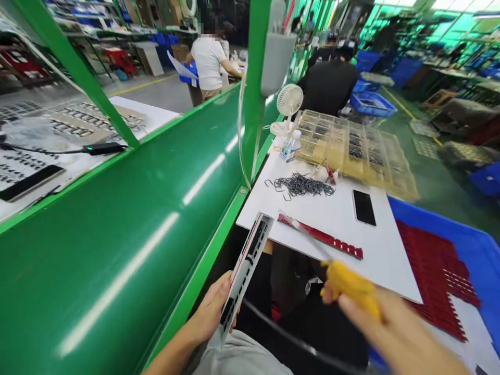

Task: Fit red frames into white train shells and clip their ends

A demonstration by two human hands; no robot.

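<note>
My left hand is closed around the lower part of a long pale slotted channel strip, held tilted upward over my lap. My right hand, blurred by motion, grips a yellow-handled tool with a long thin metal shaft; its exact kind is unclear. The shaft reaches over the white table toward a dark red slotted strip lying there. Behind that strip is a heap of dark bent wire hooks.
A black phone, a bottle, a small fan and a clear compartment box are on the table. A blue bin holds red strips at right. A green partition stands left. A dark hose crosses below. People work beyond.
</note>
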